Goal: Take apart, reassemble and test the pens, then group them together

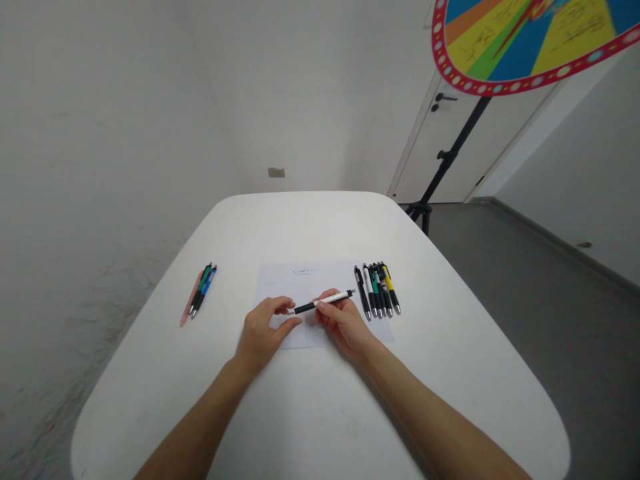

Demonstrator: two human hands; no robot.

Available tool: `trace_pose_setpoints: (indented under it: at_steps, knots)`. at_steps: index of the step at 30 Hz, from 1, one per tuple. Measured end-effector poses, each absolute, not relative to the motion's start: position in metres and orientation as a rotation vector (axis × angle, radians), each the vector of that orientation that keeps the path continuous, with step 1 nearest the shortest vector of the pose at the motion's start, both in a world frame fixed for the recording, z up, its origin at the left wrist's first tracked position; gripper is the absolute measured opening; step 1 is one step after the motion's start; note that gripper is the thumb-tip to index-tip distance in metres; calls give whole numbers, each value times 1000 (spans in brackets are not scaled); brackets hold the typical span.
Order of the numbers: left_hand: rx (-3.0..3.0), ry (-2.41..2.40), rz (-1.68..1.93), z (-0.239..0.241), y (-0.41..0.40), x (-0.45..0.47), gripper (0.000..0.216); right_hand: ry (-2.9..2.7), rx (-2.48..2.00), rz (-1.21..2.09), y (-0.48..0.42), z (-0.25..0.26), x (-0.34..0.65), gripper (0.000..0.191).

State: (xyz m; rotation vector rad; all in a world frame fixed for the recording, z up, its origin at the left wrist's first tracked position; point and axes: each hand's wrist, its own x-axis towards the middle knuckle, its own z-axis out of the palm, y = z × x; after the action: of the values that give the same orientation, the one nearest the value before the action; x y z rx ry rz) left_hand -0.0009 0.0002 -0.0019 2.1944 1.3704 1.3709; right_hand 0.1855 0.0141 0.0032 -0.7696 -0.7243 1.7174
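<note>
Both my hands hold one pen (325, 301) with a white barrel and black grip, lying almost level above a sheet of paper (300, 280). My right hand (343, 323) is wrapped round the white barrel. My left hand (263, 330) pinches the black tip end between thumb and fingers. Just right of the paper lies a row of several pens (377, 290) in black, white, green and yellow. Three more pens (200, 293), pink, green and blue, lie on the left part of the table.
The white rounded table (320, 400) stands against a white wall. Behind it at the right are a colourful prize wheel (525, 40) on a black stand (445, 167), a white door and a grey floor.
</note>
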Motion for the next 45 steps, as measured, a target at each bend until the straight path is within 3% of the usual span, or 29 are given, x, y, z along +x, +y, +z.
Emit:
trace_pose_setpoints:
  at_steps: [6, 18, 22, 28, 35, 45]
  knots:
    - [2276, 1406, 1327, 5, -1, -1, 6, -691, -764, 1717, 16, -2, 187, 29]
    - [2352, 1353, 1339, 1, 1, 0, 5, -695, -760, 1722, 17, -2, 187, 28]
    - [2352, 1434, 1324, 0, 2, -6, 17, -685, -765, 1715, 16, -2, 187, 28]
    - [2314, 1708, 1106, -3, 9, -18, 27, -655, -798, 1705, 16, -1, 187, 31]
    - [2279, 1899, 789, -9, 13, -22, 15, -647, -799, 1698, 17, 0, 187, 31]
    - [2259, 1874, 702, -7, 12, -19, 14, -652, -809, 1696, 16, 1, 187, 31]
